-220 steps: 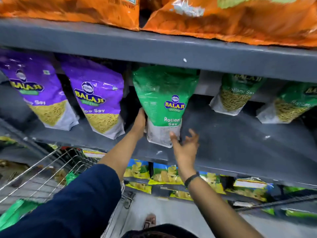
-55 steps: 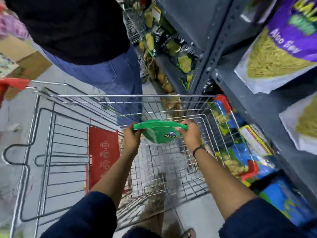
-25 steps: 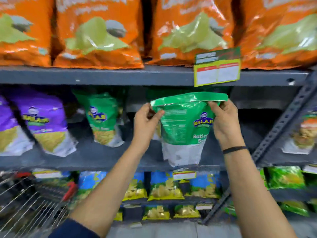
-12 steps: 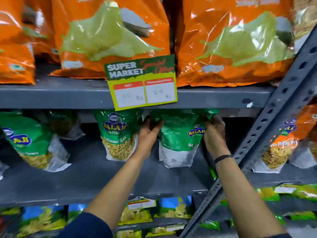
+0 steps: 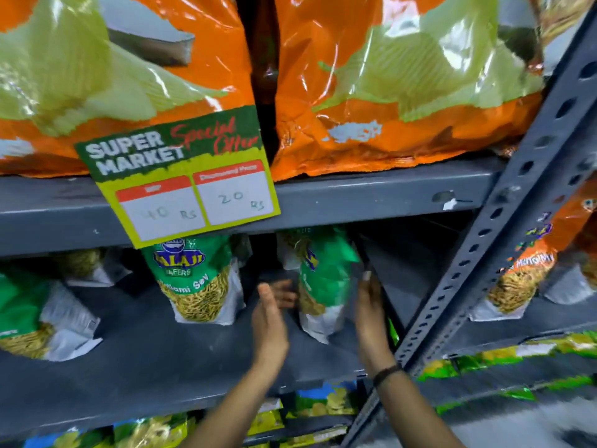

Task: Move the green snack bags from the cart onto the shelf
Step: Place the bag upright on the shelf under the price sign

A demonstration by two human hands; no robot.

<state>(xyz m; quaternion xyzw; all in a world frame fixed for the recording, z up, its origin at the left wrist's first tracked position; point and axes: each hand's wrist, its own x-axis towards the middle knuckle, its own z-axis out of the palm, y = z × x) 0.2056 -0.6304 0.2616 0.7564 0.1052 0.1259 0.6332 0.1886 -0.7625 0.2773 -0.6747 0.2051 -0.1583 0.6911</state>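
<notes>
A green snack bag [image 5: 326, 279] stands upright on the grey middle shelf [image 5: 161, 376], turned partly edge-on, close to the slanted upright post. My left hand [image 5: 269, 321] is just left of it, fingers spread and holding nothing. My right hand [image 5: 371, 315] lies flat along the bag's right side, fingers straight, not gripping. Two more green bags, one in the middle [image 5: 193, 279] and one at the far left [image 5: 19, 312], stand on the same shelf. The cart is out of view.
Large orange bags [image 5: 387, 92] fill the shelf above, whose edge carries a price card [image 5: 181, 179]. A perforated grey upright [image 5: 484, 247] crosses on the right, with an orange snack bag [image 5: 523, 276] beyond it. Yellow and blue packets [image 5: 323, 402] sit on the shelf below.
Both hands have let go of the green bag, which now stands on the shelf turned sideways. The hands have dropped lower beside it, and the view has moved closer.
</notes>
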